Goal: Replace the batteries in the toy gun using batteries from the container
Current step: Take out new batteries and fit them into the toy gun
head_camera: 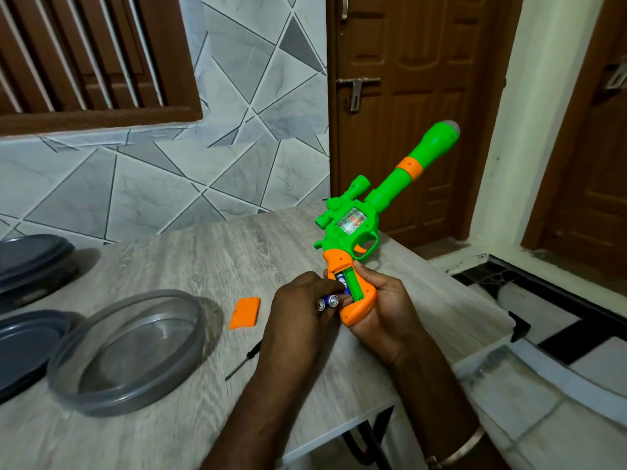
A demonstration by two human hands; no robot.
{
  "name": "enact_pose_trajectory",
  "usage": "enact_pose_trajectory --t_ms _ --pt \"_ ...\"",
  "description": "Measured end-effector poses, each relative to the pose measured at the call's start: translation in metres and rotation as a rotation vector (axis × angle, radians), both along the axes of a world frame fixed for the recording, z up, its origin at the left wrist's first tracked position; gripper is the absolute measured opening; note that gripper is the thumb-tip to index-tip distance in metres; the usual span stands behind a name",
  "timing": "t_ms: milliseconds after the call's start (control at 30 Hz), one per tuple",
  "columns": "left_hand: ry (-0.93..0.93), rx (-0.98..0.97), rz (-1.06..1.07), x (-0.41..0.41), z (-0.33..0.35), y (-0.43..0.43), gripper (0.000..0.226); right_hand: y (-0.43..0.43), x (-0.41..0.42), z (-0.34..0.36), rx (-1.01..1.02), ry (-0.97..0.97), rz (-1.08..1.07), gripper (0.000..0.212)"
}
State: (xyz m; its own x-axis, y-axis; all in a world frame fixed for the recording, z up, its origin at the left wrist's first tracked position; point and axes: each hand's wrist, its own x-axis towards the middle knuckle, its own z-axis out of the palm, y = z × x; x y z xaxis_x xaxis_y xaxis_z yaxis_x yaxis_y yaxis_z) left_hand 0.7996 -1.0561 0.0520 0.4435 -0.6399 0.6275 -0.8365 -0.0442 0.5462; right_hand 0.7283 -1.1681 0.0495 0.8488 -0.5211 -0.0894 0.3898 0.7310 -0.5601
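A green toy gun [380, 195] with an orange grip points up and to the right over the table's far right corner. My right hand [383, 310] is wrapped around the orange grip from below, with the open battery compartment [351, 283] facing me. My left hand [298, 303] holds two blue batteries [328, 301] with their silver ends towards me, and its fingertips press a third battery into the compartment. The orange compartment cover [245, 313] lies flat on the table to the left of my hands. A clear round container [129, 351] stands further left and looks empty.
A small black screwdriver [242, 359] lies on the wooden table [203, 259] just below the cover. Two dark grey lids or containers [30, 262] sit at the left edge. The table's right edge drops to a tiled floor; a wooden door stands behind.
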Motion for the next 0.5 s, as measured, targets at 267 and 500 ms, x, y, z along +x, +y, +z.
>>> enact_pose_trajectory --t_ms 267,500 --pt "-0.084 0.097 0.118 -0.011 0.012 0.003 0.044 0.009 -0.003 0.0 -0.082 -0.015 0.069 0.062" --pt "0.02 0.052 0.209 -0.01 0.007 -0.001 0.03 0.014 0.0 0.003 -0.049 -0.034 0.074 0.045"
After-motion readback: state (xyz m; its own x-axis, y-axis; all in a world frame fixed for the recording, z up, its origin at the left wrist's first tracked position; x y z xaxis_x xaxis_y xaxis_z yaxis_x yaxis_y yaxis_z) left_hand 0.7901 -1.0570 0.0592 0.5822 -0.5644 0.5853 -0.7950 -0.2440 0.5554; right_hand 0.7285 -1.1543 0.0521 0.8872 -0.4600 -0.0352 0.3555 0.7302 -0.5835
